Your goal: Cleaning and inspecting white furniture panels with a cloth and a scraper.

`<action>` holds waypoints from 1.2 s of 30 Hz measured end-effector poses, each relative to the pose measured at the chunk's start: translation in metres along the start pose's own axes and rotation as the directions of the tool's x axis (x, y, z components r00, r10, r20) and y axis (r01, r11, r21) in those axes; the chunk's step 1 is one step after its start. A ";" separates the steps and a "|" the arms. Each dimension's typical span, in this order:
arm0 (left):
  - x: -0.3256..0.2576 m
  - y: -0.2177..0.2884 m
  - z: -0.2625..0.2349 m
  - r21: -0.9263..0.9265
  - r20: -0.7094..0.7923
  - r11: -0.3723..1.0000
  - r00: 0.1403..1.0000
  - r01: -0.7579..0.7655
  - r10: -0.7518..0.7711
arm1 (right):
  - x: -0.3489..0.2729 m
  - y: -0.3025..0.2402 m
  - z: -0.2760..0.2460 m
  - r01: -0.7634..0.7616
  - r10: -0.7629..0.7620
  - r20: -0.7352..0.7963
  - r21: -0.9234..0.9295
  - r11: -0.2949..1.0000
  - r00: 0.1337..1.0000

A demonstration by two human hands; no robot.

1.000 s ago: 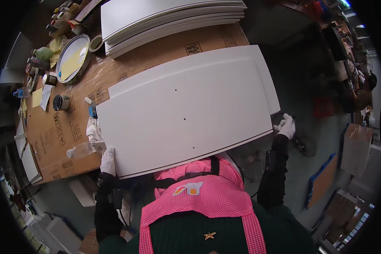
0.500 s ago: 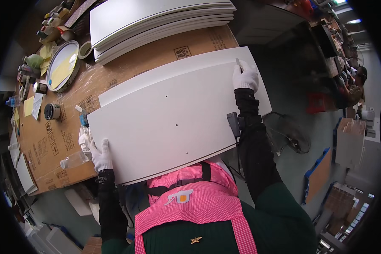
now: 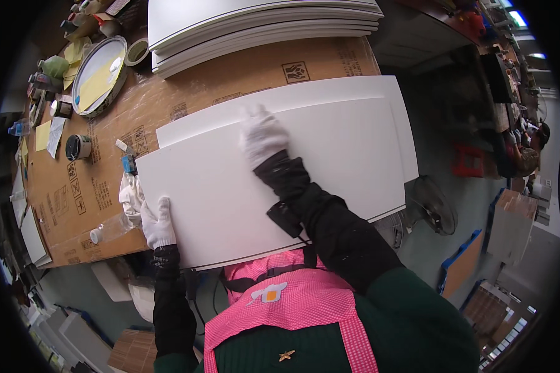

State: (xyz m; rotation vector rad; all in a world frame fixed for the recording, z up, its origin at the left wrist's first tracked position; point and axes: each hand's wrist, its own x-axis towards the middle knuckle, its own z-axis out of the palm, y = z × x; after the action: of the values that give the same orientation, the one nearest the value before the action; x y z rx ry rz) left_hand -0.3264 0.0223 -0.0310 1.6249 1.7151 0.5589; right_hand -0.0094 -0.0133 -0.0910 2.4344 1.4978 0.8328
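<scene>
So, nearest the camera, a pink checked apron [image 3: 292, 317] over a dark green sweater is filling the lower middle. The left hand [image 3: 157, 222], in a white glove, is resting at the left near corner of the white panel [image 3: 330, 174], fingers curled around its edge, gripping it. A crumpled white cloth [image 3: 130, 198] is lying just beside that hand, touching the panel's left edge. The right hand [image 3: 262, 135], also in a white glove with a black sleeve behind it, is lying flat and open on the top face of the panel, near its far edge, fingers spread, gripping nothing. The panel is lying flat on a table covered in brown cardboard [image 3: 242, 74], its right end hanging out past the table's edge over the grey floor. A second white panel seems to be lying under it, showing along the far edge as a thin strip.

Left of the panel, a small blue thing [image 3: 129, 164] is sitting just at its corner; too small to tell what it is. Further left, a small round dark tin [image 3: 78, 147] is standing on the cardboard. Further back, a round metal tray [image 3: 99, 74] with yellow sheets in it is sitting at the table's far left. At the far edge, a stack of white boards [image 3: 261, 22] is lying well apart from the panel.
</scene>
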 end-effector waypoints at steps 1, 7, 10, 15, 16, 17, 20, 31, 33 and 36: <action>0.000 -0.010 -0.003 0.002 -0.016 1.000 1.000 0.015 -0.015 | 0.020 -0.027 -0.060 -0.092 -0.159 0.303 0.672 0.735 0.940; 0.007 -0.031 0.002 -0.103 -0.002 0.994 1.000 -0.022 0.022 | 0.032 -0.025 -0.080 -0.180 -0.155 0.276 0.873 0.453 0.948; 0.007 -0.017 0.004 -0.203 0.036 0.979 0.999 -0.012 0.020 | -0.016 0.108 0.039 -0.092 0.065 0.086 0.366 0.926 0.994; 0.006 -0.013 0.005 -0.201 0.030 0.980 0.999 -0.012 0.019 | -0.033 0.368 0.071 -0.670 0.597 0.311 0.255 0.697 0.740; 0.007 -0.013 0.005 -0.195 0.021 0.981 1.000 -0.014 0.018 | -0.023 0.357 0.061 -0.653 0.582 0.297 0.311 0.691 0.757; 0.007 -0.019 0.002 -0.199 0.028 0.980 1.000 -0.005 0.011 | -0.012 0.330 0.036 -0.638 0.570 0.286 0.359 0.681 0.770; 0.006 -0.018 0.001 -0.181 0.045 0.983 0.999 -0.022 0.030 | -0.003 0.212 -0.003 -0.371 0.277 0.249 0.685 0.627 0.928; 0.008 -0.020 0.001 -0.221 0.054 0.974 0.996 -0.053 0.067 | -0.035 0.385 0.063 -0.728 0.606 0.415 0.271 0.630 0.679; 0.007 -0.029 -0.006 -0.103 0.027 0.995 1.000 -0.005 0.008 | -0.020 0.337 0.032 -0.618 0.509 0.353 0.487 0.617 0.786; 0.006 -0.024 0.002 -0.205 0.046 0.979 0.999 -0.005 0.015 | -0.014 0.236 -0.013 -0.452 0.215 0.400 0.733 0.508 0.891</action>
State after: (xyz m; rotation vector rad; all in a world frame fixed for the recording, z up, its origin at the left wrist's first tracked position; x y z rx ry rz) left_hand -0.3409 0.0253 -0.0505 1.4896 1.5613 0.6737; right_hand 0.1610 -0.1416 0.0118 3.3958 1.5157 -0.3093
